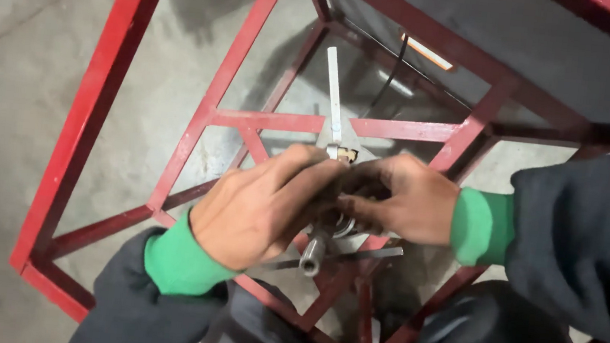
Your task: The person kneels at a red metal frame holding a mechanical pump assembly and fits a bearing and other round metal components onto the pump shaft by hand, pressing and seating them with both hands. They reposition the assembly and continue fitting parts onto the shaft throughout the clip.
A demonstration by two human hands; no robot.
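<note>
Red steel frame (210, 114) fills the head view, standing on a grey concrete floor (7, 90). Both hands meet at its centre hub, where the struts cross.

Left hand (260, 208): curled over the top of a metal rod (313, 253), fingers clenched around it; rod's open end pokes out below the palm. Right hand (399, 195): fingers pinched in on the same joint from the other side, touching the left fingertips. What exactly sits between them is hidden by the knuckles.

Just above the hands, a small brass-coloured fitting (348, 154) shows at the foot of a flat grey bar (334, 96) that runs up and away through the frame. A dark cable (391, 75) hangs behind it.

Progress, as a judgement: parts look seated at the hub and both hands are working the joint, so fastening seems mid-way. Cannot tell if anything is tight yet; no tool in sight
</note>
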